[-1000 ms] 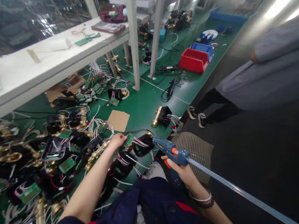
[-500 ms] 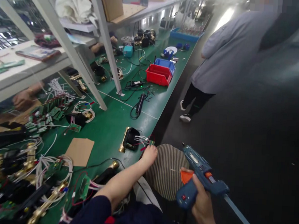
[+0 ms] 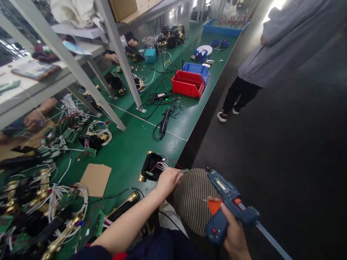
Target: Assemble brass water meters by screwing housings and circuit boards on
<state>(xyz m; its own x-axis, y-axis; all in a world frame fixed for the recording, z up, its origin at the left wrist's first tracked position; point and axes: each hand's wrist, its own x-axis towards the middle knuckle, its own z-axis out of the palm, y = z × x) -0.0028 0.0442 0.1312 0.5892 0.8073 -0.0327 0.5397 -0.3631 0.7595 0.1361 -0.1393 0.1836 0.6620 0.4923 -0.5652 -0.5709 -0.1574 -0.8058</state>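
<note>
My right hand (image 3: 235, 238) is wrapped round the handle of a blue hot glue gun (image 3: 224, 187), with fingers at its orange trigger (image 3: 215, 207). A pale glue stick (image 3: 282, 250) juts from the gun's rear, and its nozzle points away to the upper left. My left hand (image 3: 168, 182) pinches a small green circuit board (image 3: 184, 171), mostly hidden by the fingers. Wires run from there to a black housing with a brass pipe fitting (image 3: 148, 166), lying at the bench edge. Below both hands is a striped rounded cushion or cloth (image 3: 196, 201).
The green bench (image 3: 131, 143) carries a cardboard piece (image 3: 95, 180), a black corded tool (image 3: 164, 123) and a red bin (image 3: 187, 84). Piled wired brass assemblies (image 3: 36, 215) fill the left. Other people's hands (image 3: 35, 118) work beneath the shelf. A person in grey (image 3: 283, 46) stands in the aisle.
My left hand has shifted slightly down and left, and now covers more of the circuit board. The glue gun stays nearly in place. The person in grey has moved farther along the aisle.
</note>
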